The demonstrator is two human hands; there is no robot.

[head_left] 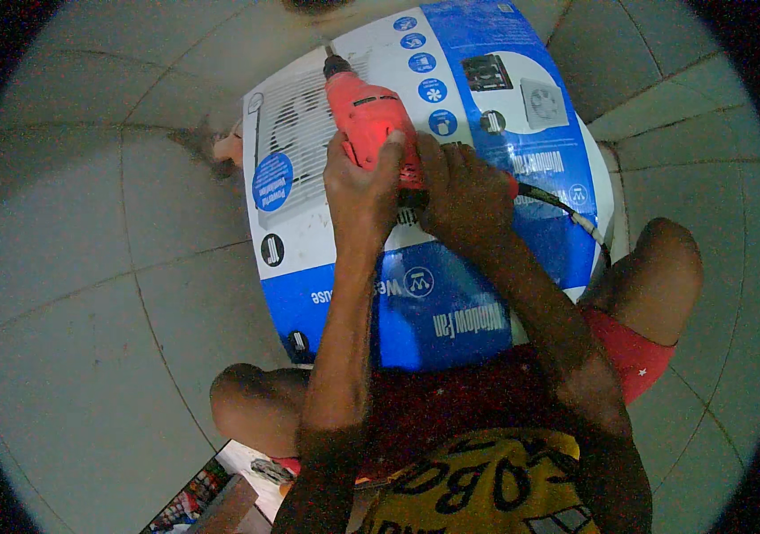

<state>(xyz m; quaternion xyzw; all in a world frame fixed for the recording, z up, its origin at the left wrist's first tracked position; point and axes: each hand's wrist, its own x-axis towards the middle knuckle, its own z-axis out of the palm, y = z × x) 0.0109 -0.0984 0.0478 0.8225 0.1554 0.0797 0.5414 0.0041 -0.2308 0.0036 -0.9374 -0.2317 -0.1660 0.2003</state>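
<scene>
A red power drill [369,111] lies in both my hands, above a large blue and white cardboard box [464,258]. Its black chuck [335,64] points away from me, with a thin bit at the tip. My left hand [360,178] is closed round the left side of the drill body, thumb on top. Wrapped round the drill's handle on the right is my right hand [473,191]; its fingertips are partly hidden. A black cord [553,201] with a pale taped stretch runs from the handle over the box's right edge.
The box, printed with fan pictures, stands between my bent knees on a tiled floor [68,285]. A printed piece [220,489] lies at the lower left. Something small and pinkish, unclear, shows beside the box's left edge. Tiled walls meet at the right.
</scene>
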